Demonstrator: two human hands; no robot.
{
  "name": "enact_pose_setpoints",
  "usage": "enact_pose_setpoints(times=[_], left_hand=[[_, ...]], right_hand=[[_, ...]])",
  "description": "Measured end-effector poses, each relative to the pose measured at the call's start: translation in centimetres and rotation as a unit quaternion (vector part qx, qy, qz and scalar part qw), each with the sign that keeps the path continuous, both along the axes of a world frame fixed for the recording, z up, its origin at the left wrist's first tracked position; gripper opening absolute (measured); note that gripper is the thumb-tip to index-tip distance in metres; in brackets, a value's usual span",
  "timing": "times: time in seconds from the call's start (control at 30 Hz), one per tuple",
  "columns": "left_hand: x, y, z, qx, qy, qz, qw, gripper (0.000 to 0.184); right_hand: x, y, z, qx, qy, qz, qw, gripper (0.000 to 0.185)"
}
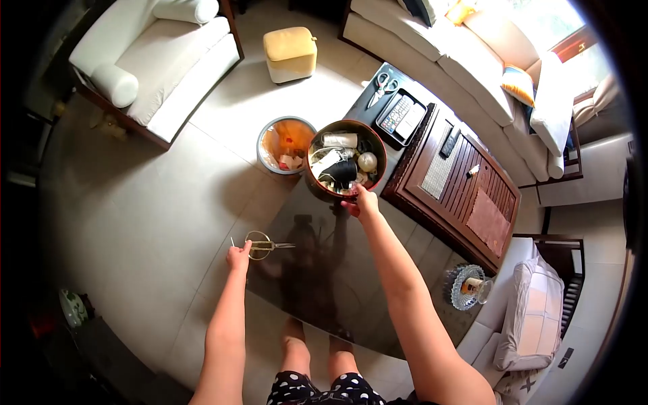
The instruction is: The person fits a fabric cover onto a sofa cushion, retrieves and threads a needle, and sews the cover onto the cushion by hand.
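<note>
My left hand is closed round a pair of scissors with large looped handles, their blades pointing right over the table's left edge. A thin white piece sticks up beside the fingers; I cannot make out what it is. At the near rim of a round dark container, my right hand grips the edge with bent fingers. Inside the container lie a black spool of thread, a white spool, a pale round ball and other small items, partly overlapping.
The glossy dark table holds another pair of scissors, a black tray with a remote, a wooden tea tray and a glass dish. A lined bin stands beside it. Beyond are a yellow stool and sofas.
</note>
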State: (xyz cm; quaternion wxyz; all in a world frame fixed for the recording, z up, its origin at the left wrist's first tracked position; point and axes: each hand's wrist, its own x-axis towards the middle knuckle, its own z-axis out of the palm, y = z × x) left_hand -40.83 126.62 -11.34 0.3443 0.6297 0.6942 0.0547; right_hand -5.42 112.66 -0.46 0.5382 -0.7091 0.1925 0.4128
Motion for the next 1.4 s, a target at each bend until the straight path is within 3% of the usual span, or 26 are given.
enact_pose_setpoints(times=[0.13,0.17,0.2,0.3,0.4,0.5,0.67,0.77,0.87,0.93,0.97,1.0,1.07,1.1,1.13,1.23,1.27,1.33,1.37,1.4], left_hand=[[0.6,0.1,-0.9,-0.009,-0.040,-0.050,0.998,0.042],[0.4,-0.2,-1.6,0.003,-0.086,-0.036,0.996,0.040],[0.2,-0.2,-2.3,0.015,-0.135,-0.021,0.991,0.039],[-0.1,0.4,-3.7,-0.092,-0.159,0.064,0.981,0.043],[0.9,0.3,-1.8,-0.013,-0.052,-0.085,0.995,0.040],[1.5,-1.4,-1.3,-0.053,-0.103,-0.076,0.990,0.037],[1.3,-12.5,1.2,-0.089,-0.106,-0.137,0.981,0.031],[1.4,-21.5,1.5,-0.091,-0.048,-0.126,0.987,0.030],[1.8,-28.7,0.7,-0.096,-0.053,-0.046,0.993,0.031],[1.9,-31.9,1.7,-0.070,-0.052,-0.047,0.995,0.032],[1.9,-32.9,2.9,-0.065,-0.047,-0.057,0.995,0.034],[1.7,-33.3,4.3,-0.055,-0.042,-0.061,0.996,0.035],[0.7,-32.9,8.7,-0.013,-0.022,-0.132,0.991,0.036],[-0.3,-32.9,11.9,-0.062,-0.118,-0.142,0.981,0.034],[-1.4,-33.3,14.8,0.005,-0.178,-0.154,0.972,0.035],[-7.2,-33.3,25.9,-0.032,-0.256,-0.272,0.927,0.026],[-9.5,-33.2,28.4,-0.031,-0.302,-0.291,0.907,0.026],[-13.9,-31.9,33.4,-0.036,-0.293,-0.339,0.894,0.016],[-16.0,-31.1,35.8,-0.011,-0.319,-0.327,0.890,0.025],[-18.1,-30.3,37.6,0.010,-0.343,-0.319,0.883,0.039]], right_hand=[[-1.8,-2.0,-0.7,-0.028,-0.067,-0.013,0.997,0.021],[-2.9,-4.1,-1.7,-0.036,-0.078,-0.015,0.996,0.021],[-4.7,-6.4,-0.7,0.030,-0.075,-0.041,0.996,0.021],[-9.2,-14.6,1.5,-0.025,-0.003,-0.041,0.999,0.027],[-13.8,-22.6,4.0,-0.047,0.013,-0.095,0.994,0.027],[-17.2,-31.1,3.9,-0.091,0.029,-0.132,0.987,0.023],[-19.8,-42.5,2.4,-0.117,0.016,-0.186,0.975,0.017],[-20.1,-47.0,1.1,-0.132,0.035,-0.187,0.973,0.010],[-20.2,-48.0,2.8,-0.071,0.072,-0.218,0.971,0.012],[-21.0,-48.8,4.5,-0.064,0.076,-0.124,0.987,0.015],[-21.8,-50.0,4.0,-0.045,0.089,-0.078,0.992,0.015],[-22.6,-50.0,4.4,-0.101,0.088,0.022,0.991,0.017],[-24.5,-47.0,8.7,-0.103,0.069,0.125,0.984,0.021],[-25.8,-45.2,10.7,-0.068,0.025,0.164,0.984,0.020],[-27.3,-43.3,11.9,-0.024,-0.040,0.195,0.980,0.019],[-31.9,-34.3,18.3,0.145,-0.224,0.224,0.937,0.015],[-33.5,-30.7,24.7,0.162,-0.233,0.301,0.910,0.027],[-37.3,-26.0,27.5,0.247,-0.075,0.294,0.920,0.027],[-39.4,-23.8,29.1,0.264,-0.117,0.355,0.889,0.026],[-41.7,-21.4,31.8,0.279,-0.085,0.371,0.881,0.023]])
